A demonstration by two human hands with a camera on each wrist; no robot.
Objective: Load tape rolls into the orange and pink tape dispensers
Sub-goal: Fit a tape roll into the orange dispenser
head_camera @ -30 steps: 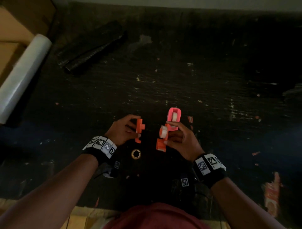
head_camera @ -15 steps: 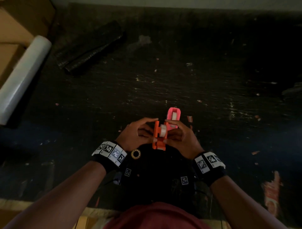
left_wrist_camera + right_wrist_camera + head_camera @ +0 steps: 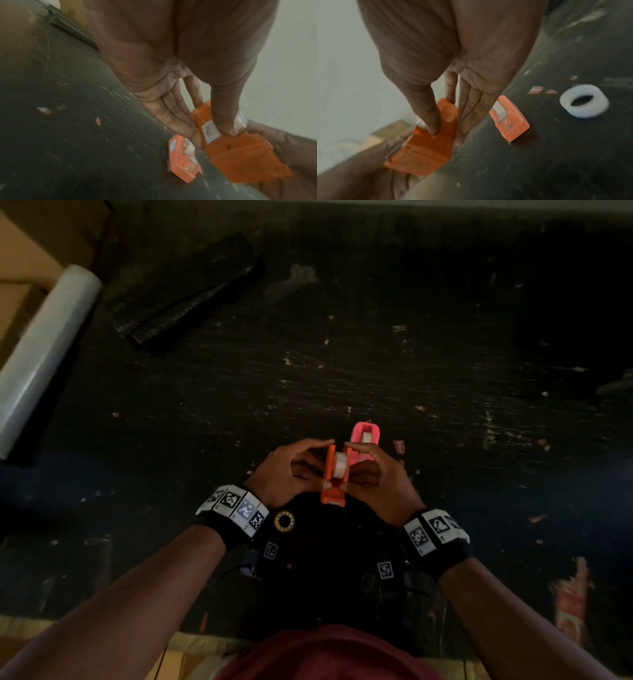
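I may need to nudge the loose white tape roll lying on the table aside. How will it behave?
The white tape roll lies flat on one face, so a push should slide it rather than roll it. It looks small and hollow, likely light. Tipped on edge, it would probably roll across the dark table.

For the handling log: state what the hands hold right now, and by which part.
Both hands hold the orange tape dispenser, pinching its flat sides: left hand on one side, right hand on the other. A tape roll sits between the sides.
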